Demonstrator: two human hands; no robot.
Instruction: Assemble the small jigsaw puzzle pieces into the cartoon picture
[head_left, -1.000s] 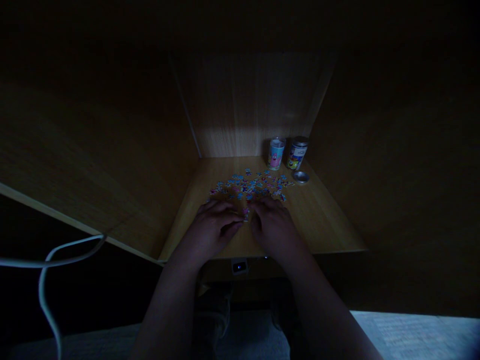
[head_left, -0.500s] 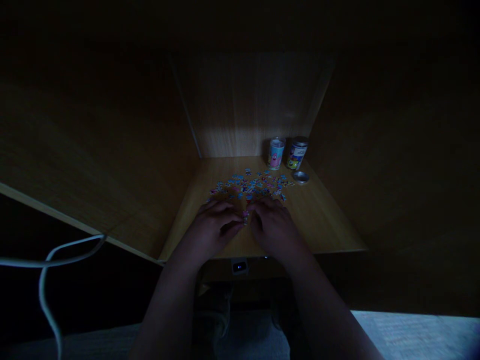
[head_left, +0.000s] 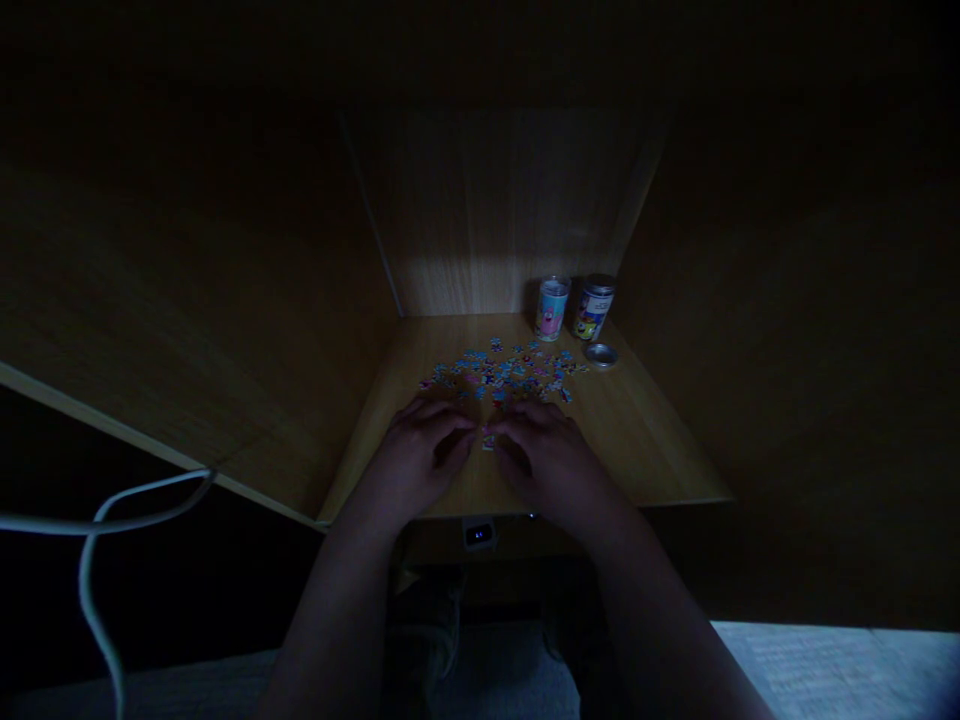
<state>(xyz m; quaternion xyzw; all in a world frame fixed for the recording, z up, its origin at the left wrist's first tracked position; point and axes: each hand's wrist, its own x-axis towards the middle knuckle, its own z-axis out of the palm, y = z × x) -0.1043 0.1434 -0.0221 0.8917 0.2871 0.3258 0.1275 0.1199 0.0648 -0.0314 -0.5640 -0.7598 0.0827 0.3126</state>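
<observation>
"Where's the small puzzle section (head_left: 489, 443)?"
"Between the left hand (head_left: 424, 445) and right hand (head_left: 546, 445), towards the worktop's (head_left: 652, 470) front edge."
"Gripped?"
"Fingers are curled in narrowly at it (too dim to tell whether either hand grips)."
"Beyond?"
"Loose pieces (head_left: 514, 372), scattered; near the back right corner, a blue-and-pink can (head_left: 550, 314), a darker can (head_left: 593, 312) and a round lid (head_left: 601, 355)."
</observation>
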